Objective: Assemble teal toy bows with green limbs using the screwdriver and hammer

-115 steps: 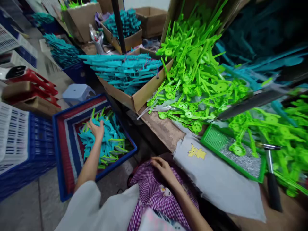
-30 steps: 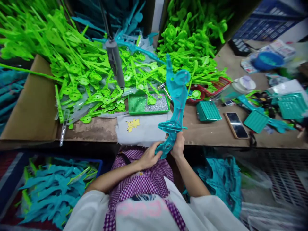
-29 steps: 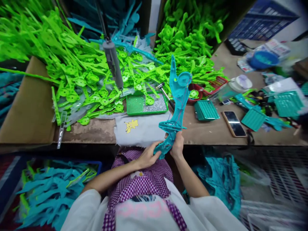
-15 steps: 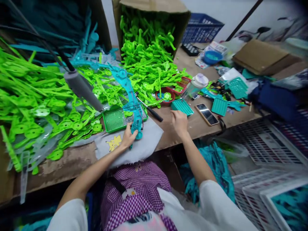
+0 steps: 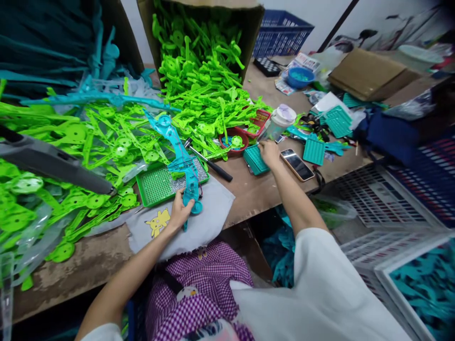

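Observation:
My left hand (image 5: 180, 208) is closed round the near end of a long translucent blue plastic shell (image 5: 183, 163), which has a thin red wire along it. The shell's far end rests over the bright green parts. My right hand (image 5: 269, 152) has its fingers curled at the far right edge of a small stack of teal ribbed plastic covers (image 5: 256, 160); its fingertips are partly hidden. Under the shell lie a green tray (image 5: 154, 185) holding small silvery screws, and a grey cloth (image 5: 209, 203). A screwdriver with a black handle (image 5: 220, 170) lies beside the tray.
A large heap of green plastic parts (image 5: 95, 156) covers the left bench, below a hanging grey electric screwdriver (image 5: 60, 161). A phone (image 5: 297, 165), a lidded jar (image 5: 279, 123) and a red bowl (image 5: 232, 151) stand near my right hand. White crates (image 5: 387, 270) stand at lower right.
My right hand has moved away from me, from the near side of the teal covers to their far right edge. My left hand keeps hold of the blue shell. The view has turned slightly.

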Action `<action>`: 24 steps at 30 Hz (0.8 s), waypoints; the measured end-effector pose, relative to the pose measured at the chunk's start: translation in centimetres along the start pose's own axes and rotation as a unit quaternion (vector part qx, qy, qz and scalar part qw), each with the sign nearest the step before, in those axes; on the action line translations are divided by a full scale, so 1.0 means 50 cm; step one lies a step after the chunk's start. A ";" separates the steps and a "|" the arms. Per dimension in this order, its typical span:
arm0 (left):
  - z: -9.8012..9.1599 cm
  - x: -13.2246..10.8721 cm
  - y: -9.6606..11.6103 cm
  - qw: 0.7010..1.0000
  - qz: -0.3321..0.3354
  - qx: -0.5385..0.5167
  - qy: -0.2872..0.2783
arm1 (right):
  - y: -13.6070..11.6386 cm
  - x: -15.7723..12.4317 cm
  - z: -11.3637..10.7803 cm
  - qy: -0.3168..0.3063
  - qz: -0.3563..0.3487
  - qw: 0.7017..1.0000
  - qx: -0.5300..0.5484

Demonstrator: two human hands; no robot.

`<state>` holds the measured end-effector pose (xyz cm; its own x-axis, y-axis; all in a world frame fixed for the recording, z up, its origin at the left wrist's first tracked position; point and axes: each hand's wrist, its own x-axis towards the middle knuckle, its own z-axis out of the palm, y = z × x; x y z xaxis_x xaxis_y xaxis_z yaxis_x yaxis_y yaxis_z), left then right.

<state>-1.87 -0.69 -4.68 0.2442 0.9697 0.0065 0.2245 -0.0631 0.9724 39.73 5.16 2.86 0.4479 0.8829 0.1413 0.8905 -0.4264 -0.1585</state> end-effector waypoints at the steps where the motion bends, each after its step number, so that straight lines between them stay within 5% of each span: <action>1: 0.000 0.000 0.000 1.000 0.001 0.003 0.002 | -0.005 0.002 0.005 -0.001 0.006 1.000 -0.003; 11: 0.002 -0.003 0.007 1.000 -0.017 0.011 -0.016 | 0.011 0.017 0.023 -0.019 0.041 0.999 0.012; 17: 0.001 -0.005 0.017 1.000 -0.018 -0.002 -0.014 | 0.016 0.033 -0.016 -0.012 0.074 0.995 0.068; 21: 0.003 -0.004 0.019 1.000 -0.018 -0.011 -0.012 | -0.082 -0.091 -0.050 0.048 0.012 0.955 0.293; 24: 0.006 -0.004 0.019 1.000 -0.016 -0.019 -0.013 | -0.223 -0.248 -0.033 -0.016 -0.119 0.896 0.427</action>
<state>-1.40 -1.00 -3.84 0.2622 0.9646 -0.0297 0.1970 -0.0233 0.9801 24.36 -1.36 4.51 0.2379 0.9400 0.2448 0.5682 0.0697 -0.8199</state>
